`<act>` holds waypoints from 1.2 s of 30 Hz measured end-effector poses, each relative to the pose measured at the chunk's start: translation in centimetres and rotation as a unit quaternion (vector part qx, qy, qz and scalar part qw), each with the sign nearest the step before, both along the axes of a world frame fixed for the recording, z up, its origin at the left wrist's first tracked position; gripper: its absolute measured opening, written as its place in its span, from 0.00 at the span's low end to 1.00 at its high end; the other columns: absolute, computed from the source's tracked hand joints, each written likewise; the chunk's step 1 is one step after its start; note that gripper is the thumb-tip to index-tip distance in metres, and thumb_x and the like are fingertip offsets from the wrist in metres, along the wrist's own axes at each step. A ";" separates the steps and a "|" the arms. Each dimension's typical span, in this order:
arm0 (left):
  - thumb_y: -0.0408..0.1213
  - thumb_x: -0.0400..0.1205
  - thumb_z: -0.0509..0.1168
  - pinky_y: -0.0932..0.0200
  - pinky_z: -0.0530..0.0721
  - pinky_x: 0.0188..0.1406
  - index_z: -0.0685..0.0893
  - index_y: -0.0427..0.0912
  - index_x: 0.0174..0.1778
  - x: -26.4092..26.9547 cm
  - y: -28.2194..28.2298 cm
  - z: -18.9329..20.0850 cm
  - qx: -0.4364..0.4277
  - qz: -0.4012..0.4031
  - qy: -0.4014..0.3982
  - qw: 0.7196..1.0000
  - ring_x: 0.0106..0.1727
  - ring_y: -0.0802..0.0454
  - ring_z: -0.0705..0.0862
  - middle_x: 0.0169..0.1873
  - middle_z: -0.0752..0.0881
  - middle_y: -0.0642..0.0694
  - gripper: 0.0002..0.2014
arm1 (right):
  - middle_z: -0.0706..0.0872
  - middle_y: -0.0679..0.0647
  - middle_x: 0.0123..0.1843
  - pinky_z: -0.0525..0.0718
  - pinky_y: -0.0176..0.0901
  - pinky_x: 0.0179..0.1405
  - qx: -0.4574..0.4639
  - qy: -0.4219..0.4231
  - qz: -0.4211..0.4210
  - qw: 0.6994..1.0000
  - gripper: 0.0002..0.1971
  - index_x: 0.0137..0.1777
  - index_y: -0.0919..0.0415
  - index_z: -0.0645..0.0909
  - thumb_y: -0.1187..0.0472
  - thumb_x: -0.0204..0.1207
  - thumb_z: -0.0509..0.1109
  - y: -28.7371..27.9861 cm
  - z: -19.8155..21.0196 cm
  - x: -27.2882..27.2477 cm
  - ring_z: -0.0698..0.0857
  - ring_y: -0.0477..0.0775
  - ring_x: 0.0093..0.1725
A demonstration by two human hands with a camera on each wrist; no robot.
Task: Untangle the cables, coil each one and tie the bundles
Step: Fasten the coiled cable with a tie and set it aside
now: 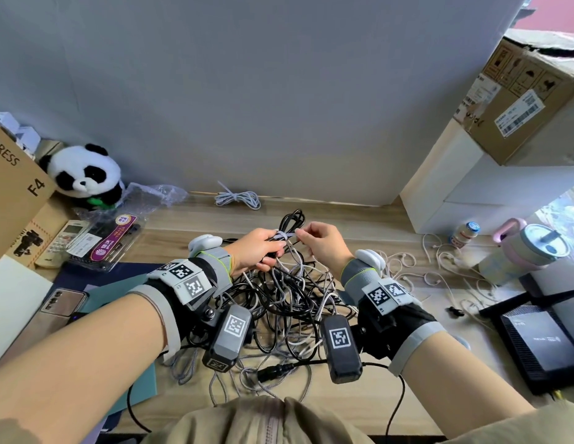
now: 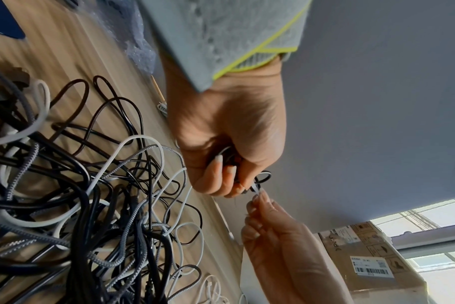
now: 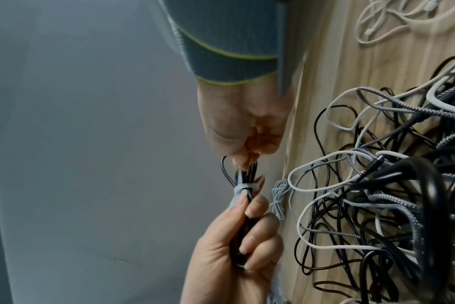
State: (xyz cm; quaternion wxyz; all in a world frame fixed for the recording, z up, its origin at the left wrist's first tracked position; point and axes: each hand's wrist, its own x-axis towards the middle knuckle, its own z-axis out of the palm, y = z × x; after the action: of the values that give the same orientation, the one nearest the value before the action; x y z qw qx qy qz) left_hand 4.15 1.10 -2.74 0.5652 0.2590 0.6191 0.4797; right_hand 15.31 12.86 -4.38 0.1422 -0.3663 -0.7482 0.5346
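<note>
Black coil (image 1: 290,223), light and springy, is sitting in the left grip (image 1: 258,248); right grip (image 1: 324,243) is pinching the tie (image 1: 284,235), best pulled at its tail.

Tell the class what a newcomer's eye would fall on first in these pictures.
First, the two hands raised mid-desk: the left hand grips a coiled black cable while the right hand pinches a pale tie wrapped round it. Below them sprawls a tangled heap of cables; a toy panda sits far left.

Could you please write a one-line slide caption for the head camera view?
Left hand grips a coiled black cable while right hand pulls its pale tie above the tangled pile.
</note>
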 end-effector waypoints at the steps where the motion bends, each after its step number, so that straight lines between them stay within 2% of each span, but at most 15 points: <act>1: 0.28 0.87 0.52 0.73 0.58 0.13 0.70 0.38 0.41 0.0 -0.1 -0.2 0.001 -0.002 0.007 1.000 0.18 0.62 0.64 0.31 0.71 0.46 0.09 | 0.76 0.48 0.28 0.71 0.39 0.31 0.013 -0.008 0.010 1.000 0.13 0.32 0.55 0.78 0.59 0.79 0.69 0.0 0.2 -0.1 0.70 0.46 0.27; 4: 0.28 0.87 0.52 0.73 0.58 0.12 0.70 0.38 0.42 0.2 0.0 -0.5 -0.006 -0.003 0.026 1.000 0.17 0.62 0.63 0.31 0.71 0.45 0.08 | 0.78 0.48 0.29 0.72 0.40 0.32 0.083 -0.054 0.028 0.995 0.10 0.35 0.55 0.81 0.57 0.78 0.70 -0.2 0.6 -0.3 0.72 0.47 0.28; 7: 0.28 0.87 0.52 0.73 0.59 0.11 0.72 0.39 0.43 0.3 0.0 -0.9 -0.029 -0.022 0.049 0.998 0.16 0.62 0.64 0.31 0.71 0.44 0.08 | 0.82 0.50 0.32 0.73 0.41 0.35 0.164 -0.124 0.050 0.977 0.10 0.34 0.52 0.81 0.53 0.76 0.72 -0.6 0.7 -0.4 0.77 0.52 0.34; 9: 0.28 0.87 0.53 0.72 0.60 0.11 0.74 0.39 0.41 0.3 0.0 -1.1 -0.048 -0.037 0.086 0.994 0.15 0.62 0.65 0.32 0.72 0.43 0.10 | 0.83 0.51 0.32 0.72 0.40 0.30 0.181 -0.180 0.073 0.964 0.11 0.33 0.52 0.83 0.50 0.75 0.72 -0.6 1.0 -0.6 0.78 0.53 0.34; 11: 0.29 0.86 0.55 0.72 0.61 0.11 0.76 0.38 0.43 0.1 0.1 -1.1 -0.050 -0.021 0.122 0.991 0.15 0.63 0.67 0.32 0.74 0.43 0.08 | 0.83 0.49 0.33 0.70 0.38 0.26 0.183 -0.200 0.070 0.960 0.10 0.34 0.51 0.84 0.49 0.74 0.74 -0.4 1.6 -0.9 0.79 0.51 0.34; 14: 0.32 0.84 0.61 0.72 0.65 0.14 0.81 0.35 0.50 -0.3 0.3 -0.9 -0.061 -0.005 0.175 0.983 0.18 0.62 0.70 0.28 0.74 0.47 0.05 | 0.84 0.47 0.39 0.73 0.39 0.36 0.211 -0.131 0.074 0.966 0.06 0.37 0.49 0.82 0.51 0.70 0.76 -0.4 2.0 -1.2 0.79 0.48 0.39; 17: 0.33 0.81 0.67 0.72 0.69 0.17 0.84 0.32 0.54 -0.7 0.3 -0.9 -0.066 -0.023 0.198 0.978 0.20 0.61 0.72 0.27 0.74 0.47 0.09 | 0.83 0.45 0.41 0.70 0.39 0.41 0.237 -0.095 0.149 0.955 0.02 0.41 0.51 0.86 0.55 0.71 0.76 -0.4 2.3 -1.3 0.76 0.46 0.40; 20: 0.32 0.78 0.71 0.72 0.71 0.19 0.86 0.36 0.48 -0.7 0.0 -0.7 -0.059 -0.049 0.215 0.974 0.20 0.62 0.76 0.26 0.80 0.49 0.06 | 0.85 0.47 0.38 0.71 0.39 0.38 0.231 -0.118 0.209 0.943 0.05 0.44 0.55 0.90 0.56 0.74 0.74 -0.2 2.8 -1.3 0.77 0.48 0.38; 23: 0.33 0.76 0.73 0.71 0.73 0.24 0.87 0.42 0.40 -1.1 -0.3 -0.6 -0.053 -0.059 0.207 0.975 0.23 0.61 0.78 0.21 0.83 0.55 0.01 | 0.91 0.56 0.40 0.79 0.46 0.41 0.192 -0.115 0.248 0.942 0.08 0.44 0.59 0.91 0.56 0.75 0.74 0.0 2.9 -1.1 0.81 0.55 0.38; 26: 0.34 0.74 0.75 0.67 0.74 0.29 0.89 0.39 0.42 -1.4 -0.7 -0.8 -0.057 -0.067 0.209 0.974 0.28 0.57 0.78 0.27 0.84 0.48 0.04 | 0.92 0.54 0.42 0.84 0.47 0.48 0.183 -0.106 0.257 0.943 0.05 0.44 0.56 0.92 0.58 0.72 0.76 -0.1 2.8 -0.8 0.87 0.51 0.42; 30: 0.35 0.74 0.75 0.66 0.75 0.30 0.88 0.30 0.50 -1.6 -1.0 -1.4 -0.065 -0.078 0.202 0.974 0.26 0.58 0.79 0.33 0.84 0.40 0.13 | 0.92 0.49 0.40 0.86 0.47 0.48 0.207 -0.110 0.259 0.937 0.05 0.42 0.53 0.92 0.60 0.69 0.75 -0.6 2.5 -0.7 0.89 0.49 0.42; 33: 0.34 0.75 0.74 0.69 0.79 0.29 0.88 0.33 0.53 -1.9 -1.2 -1.7 -0.068 -0.096 0.186 0.976 0.26 0.60 0.82 0.35 0.86 0.41 0.13 | 0.92 0.49 0.37 0.86 0.48 0.47 0.208 -0.106 0.253 0.939 0.04 0.39 0.53 0.91 0.60 0.68 0.75 -0.6 2.3 -0.7 0.88 0.48 0.40; 36: 0.34 0.76 0.73 0.71 0.77 0.25 0.88 0.33 0.53 -2.0 -1.3 -1.5 -0.068 -0.099 0.182 0.976 0.25 0.61 0.82 0.30 0.88 0.46 0.12 | 0.91 0.53 0.35 0.87 0.48 0.43 0.187 -0.084 0.241 0.949 0.02 0.38 0.57 0.90 0.62 0.69 0.76 -0.8 2.3 -0.6 0.85 0.46 0.34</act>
State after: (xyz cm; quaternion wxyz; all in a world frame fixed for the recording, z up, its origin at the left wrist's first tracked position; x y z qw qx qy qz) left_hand 2.13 -0.24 -4.23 0.5040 0.3627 0.7139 0.3236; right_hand 14.74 12.08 -2.11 0.0122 -0.1856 -0.9099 0.3707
